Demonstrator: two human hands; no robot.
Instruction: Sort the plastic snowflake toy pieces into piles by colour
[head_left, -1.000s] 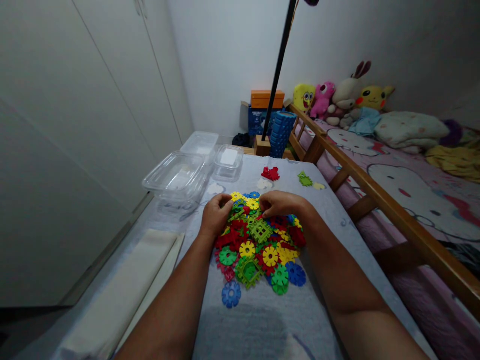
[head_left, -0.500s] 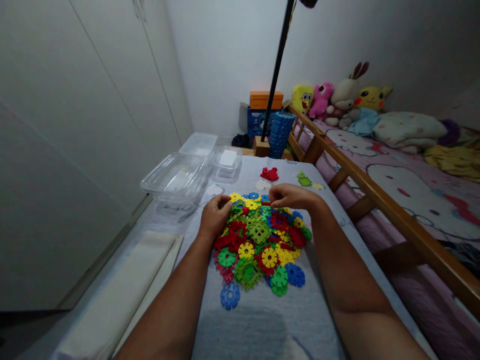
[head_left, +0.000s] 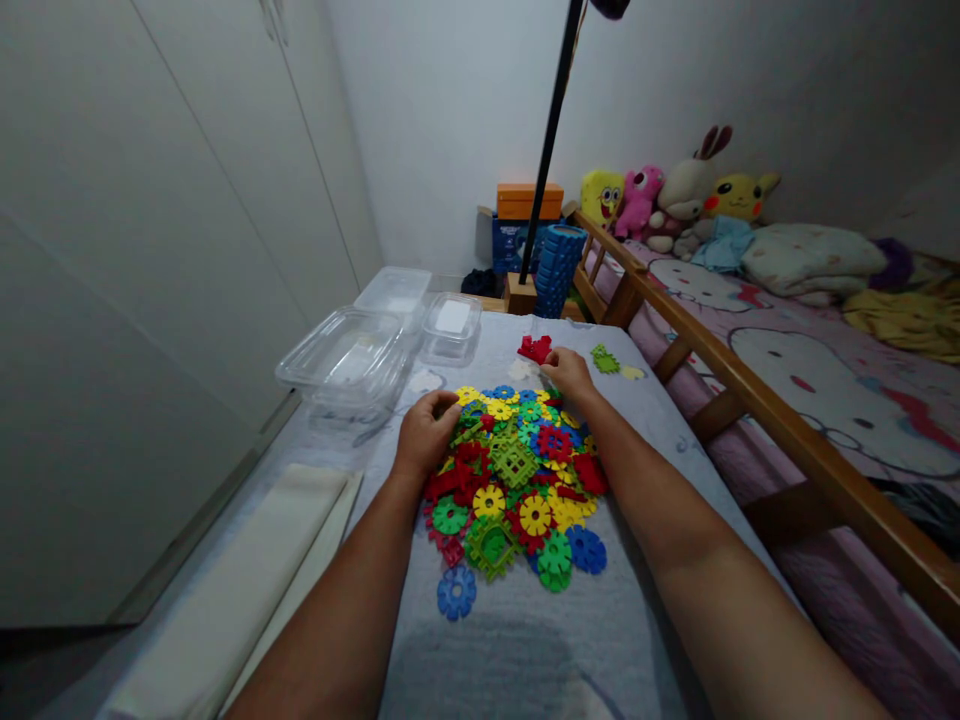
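A heap of plastic building pieces (head_left: 514,463), flower-shaped discs and notched squares in red, yellow, green and blue, lies on the bed-like surface in front of me. My left hand (head_left: 426,432) rests at the heap's left edge, fingers loosely curved, their tips partly hidden; I see nothing held in it. Beyond the heap, my right hand (head_left: 571,376) has its fingertips pinched at a small group of red pieces (head_left: 534,347). A red piece seems to be in that pinch, mostly covered by the fingers. Right of this hand lie green square pieces (head_left: 604,359).
Clear plastic boxes (head_left: 341,355) stand at the back left, with a smaller lidded box (head_left: 452,318) beside them. A folded white cloth (head_left: 247,590) lies at left. On the right runs a wooden bed rail (head_left: 697,340). A black pole (head_left: 551,140) rises behind.
My right hand has moved from the heap's far edge, where it pinched a red piece, forward to the red group. My left hand has stayed at the heap.
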